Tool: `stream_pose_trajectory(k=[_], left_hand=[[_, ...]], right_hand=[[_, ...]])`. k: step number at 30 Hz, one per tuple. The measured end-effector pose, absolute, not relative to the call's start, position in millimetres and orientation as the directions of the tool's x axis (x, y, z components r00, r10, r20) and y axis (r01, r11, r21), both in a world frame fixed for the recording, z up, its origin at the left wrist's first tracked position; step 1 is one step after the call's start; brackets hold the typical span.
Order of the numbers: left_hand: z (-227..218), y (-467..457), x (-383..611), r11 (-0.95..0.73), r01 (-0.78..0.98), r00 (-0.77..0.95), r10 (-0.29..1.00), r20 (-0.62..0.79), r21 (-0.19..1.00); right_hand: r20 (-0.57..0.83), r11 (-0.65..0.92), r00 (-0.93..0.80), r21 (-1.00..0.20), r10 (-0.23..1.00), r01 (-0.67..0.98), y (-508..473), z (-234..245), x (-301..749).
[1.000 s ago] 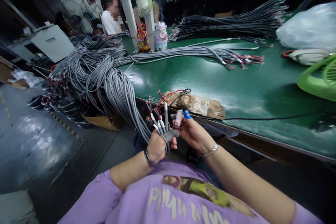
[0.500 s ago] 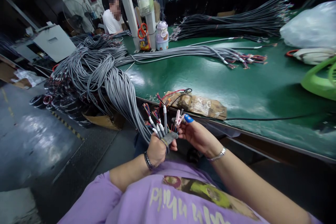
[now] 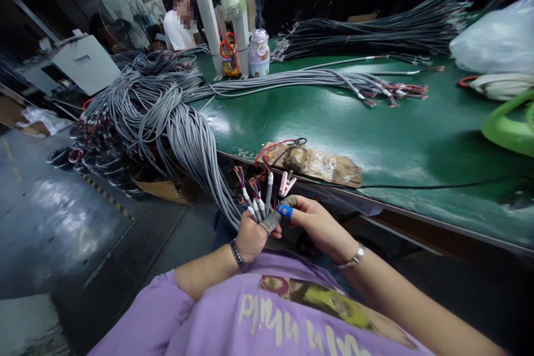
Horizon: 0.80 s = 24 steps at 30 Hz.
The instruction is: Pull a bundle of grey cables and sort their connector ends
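My left hand (image 3: 251,238), with grey wrapping on its thumb, is closed around several grey cables (image 3: 258,210). Their white-banded ends fan upward, with thin coloured wires (image 3: 241,177) sticking out. My right hand (image 3: 315,223) has a blue cover on its thumb and grey wrapping on a finger. Its thumb and finger are pinched together right beside the left thumb; whatever lies between them is too small to make out. Just above the right fingers is a pink clip (image 3: 286,184) at the bench edge. The large grey cable bundle (image 3: 196,144) hangs down to the left hand.
The green bench (image 3: 400,139) carries a taped wooden board (image 3: 319,166) with red and black leads at its front edge. Farther back lie grey cables (image 3: 300,81), dark cables (image 3: 354,36), a purple bottle (image 3: 259,54) and a plastic bag (image 3: 496,39). Another person (image 3: 178,28) sits behind.
My right hand has moved left and slightly down, away from the pink clip, and its thumb now meets a finger beside my left thumb. The left hand keeps its hold on the cables.
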<state>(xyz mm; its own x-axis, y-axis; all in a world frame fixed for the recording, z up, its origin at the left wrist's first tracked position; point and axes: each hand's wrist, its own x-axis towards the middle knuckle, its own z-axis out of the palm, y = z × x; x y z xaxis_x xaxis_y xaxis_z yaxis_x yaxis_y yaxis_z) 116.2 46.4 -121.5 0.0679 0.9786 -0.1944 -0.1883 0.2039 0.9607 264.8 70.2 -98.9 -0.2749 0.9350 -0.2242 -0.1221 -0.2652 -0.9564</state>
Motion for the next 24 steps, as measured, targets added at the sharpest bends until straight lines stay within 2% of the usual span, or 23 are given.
stream_pose_trajectory(k=[4,9,12,18,22,24], left_hand=[[-122,48,114,0.216,-0.155,0.097,0.975,-0.203,0.964],[-121,52,112,0.274,-0.119,0.222,0.944,-0.243,0.954],[-120,52,112,0.276,-0.16,0.199,0.949,-0.243,0.948],[-115,51,116,0.271,-0.265,0.064,0.963,-0.263,0.925],[-111,50,116,0.285,-0.298,0.062,0.958,-0.28,0.911],[-108,49,115,0.287,-0.326,0.074,0.958,-0.278,0.901]], right_hand=[[-0.21,-0.232,-0.275,-0.971,0.938,-0.052,69,-96,265],[-0.16,-0.175,-0.309,-0.984,0.938,-0.02,65,-93,266],[-0.155,-0.17,-0.287,-0.985,0.945,-0.029,64,-94,266],[-0.164,-0.191,-0.202,-0.974,0.966,-0.125,64,-99,262],[-0.164,-0.209,-0.233,-0.961,0.959,-0.181,62,-106,263],[-0.187,-0.254,-0.255,-0.931,0.949,-0.263,65,-109,267]])
